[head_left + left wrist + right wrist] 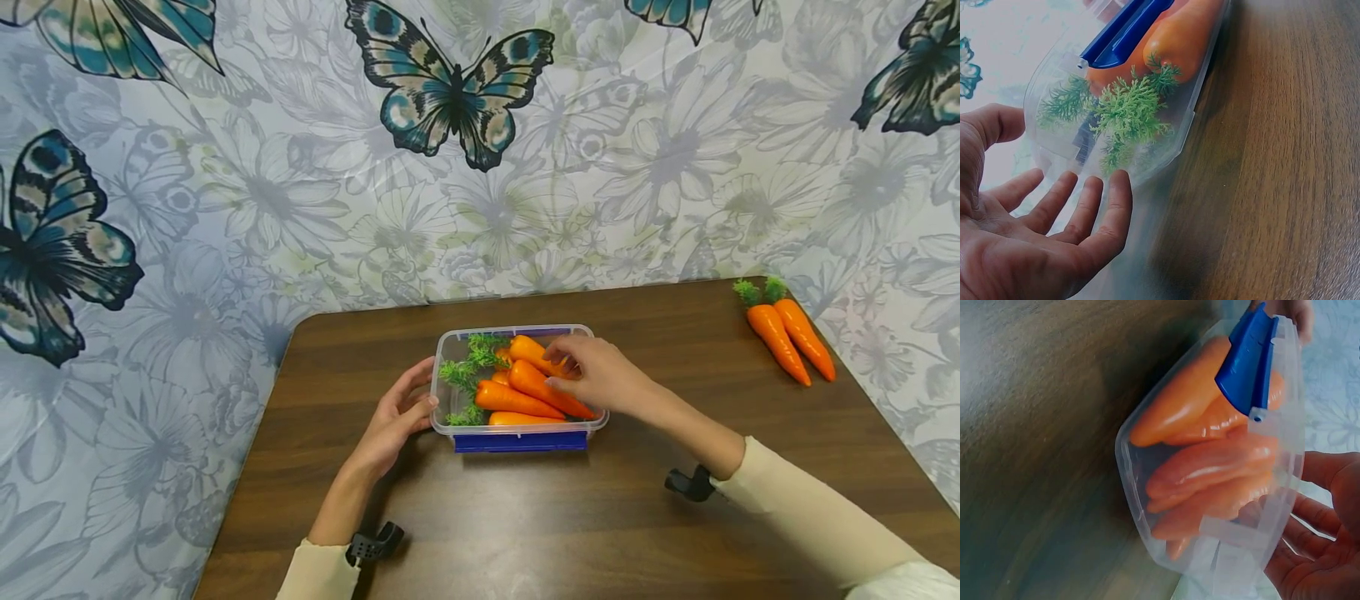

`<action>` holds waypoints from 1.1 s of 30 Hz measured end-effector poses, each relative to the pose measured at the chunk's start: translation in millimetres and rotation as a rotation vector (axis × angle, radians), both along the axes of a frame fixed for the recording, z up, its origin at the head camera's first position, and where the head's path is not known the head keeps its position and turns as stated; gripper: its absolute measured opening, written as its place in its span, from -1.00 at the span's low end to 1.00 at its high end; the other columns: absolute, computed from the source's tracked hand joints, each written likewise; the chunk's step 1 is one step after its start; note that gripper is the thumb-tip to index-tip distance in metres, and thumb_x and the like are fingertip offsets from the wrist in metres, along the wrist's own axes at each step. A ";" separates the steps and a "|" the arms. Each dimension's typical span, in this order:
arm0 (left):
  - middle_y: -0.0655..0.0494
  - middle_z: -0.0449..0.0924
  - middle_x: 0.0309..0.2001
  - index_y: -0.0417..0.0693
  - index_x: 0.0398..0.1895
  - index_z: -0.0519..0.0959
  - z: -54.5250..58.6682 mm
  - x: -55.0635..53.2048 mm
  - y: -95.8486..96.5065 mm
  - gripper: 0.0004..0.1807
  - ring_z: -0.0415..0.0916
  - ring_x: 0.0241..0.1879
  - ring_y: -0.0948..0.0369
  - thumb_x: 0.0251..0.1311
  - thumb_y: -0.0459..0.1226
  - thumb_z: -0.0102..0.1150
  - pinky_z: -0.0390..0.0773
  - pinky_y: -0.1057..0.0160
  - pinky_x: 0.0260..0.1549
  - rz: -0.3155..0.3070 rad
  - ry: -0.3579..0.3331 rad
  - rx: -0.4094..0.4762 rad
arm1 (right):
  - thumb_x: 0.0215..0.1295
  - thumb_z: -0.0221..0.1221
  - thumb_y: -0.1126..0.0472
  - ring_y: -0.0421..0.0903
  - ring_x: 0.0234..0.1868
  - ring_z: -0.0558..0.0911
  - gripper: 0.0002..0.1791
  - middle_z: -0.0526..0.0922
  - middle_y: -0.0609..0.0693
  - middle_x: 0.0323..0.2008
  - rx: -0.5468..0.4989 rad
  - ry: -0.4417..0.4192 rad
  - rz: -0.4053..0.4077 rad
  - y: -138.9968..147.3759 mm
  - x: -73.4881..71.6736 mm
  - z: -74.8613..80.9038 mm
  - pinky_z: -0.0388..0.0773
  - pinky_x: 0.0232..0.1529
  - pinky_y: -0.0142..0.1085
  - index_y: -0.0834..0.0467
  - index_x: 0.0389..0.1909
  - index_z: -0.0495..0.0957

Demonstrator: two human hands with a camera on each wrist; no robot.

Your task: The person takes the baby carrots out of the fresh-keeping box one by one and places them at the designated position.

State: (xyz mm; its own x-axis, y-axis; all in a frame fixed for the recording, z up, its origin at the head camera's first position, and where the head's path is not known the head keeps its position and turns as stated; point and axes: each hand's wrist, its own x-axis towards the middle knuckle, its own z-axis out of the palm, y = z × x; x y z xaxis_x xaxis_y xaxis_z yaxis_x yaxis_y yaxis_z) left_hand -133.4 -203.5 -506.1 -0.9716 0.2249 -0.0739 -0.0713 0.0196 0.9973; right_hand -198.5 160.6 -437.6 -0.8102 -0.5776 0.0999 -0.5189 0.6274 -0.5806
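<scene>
A clear plastic box (442, 350) with blue side clips stands on the table, filled with several orange carrots (517, 400) whose green tops (461, 375) point left. My left hand (393, 417) is at the box's left end. Its thumb is by the rim and its spread fingers are close to the wall, as the left wrist view shows. Over the right end reaches my right hand (600, 371), its bent fingertips in among the carrots and the rearmost carrot (527, 350) partly under them. In the right wrist view its fingers (1310, 544) look loosely spread.
Two more carrots (780, 333) with green tops lie side by side at the table's far right corner. The brown wooden table (510, 517) reaches back to a wall covering (487, 225) printed with butterflies and flowers. A blue clip (1250, 362) hangs along the box's near side.
</scene>
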 end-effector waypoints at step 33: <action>-0.06 0.30 0.59 0.29 0.69 0.24 -0.2 0.9 0.7 -0.29 0.35 0.54 -0.21 0.56 -0.26 0.19 0.71 0.19 0.10 0.020 -0.010 -0.006 | 0.29 0.51 0.13 -0.02 0.03 0.74 -0.44 0.78 0.02 0.05 0.135 -0.003 0.064 -25.8 -0.5 -10.2 0.73 0.07 -0.06 0.14 0.26 0.58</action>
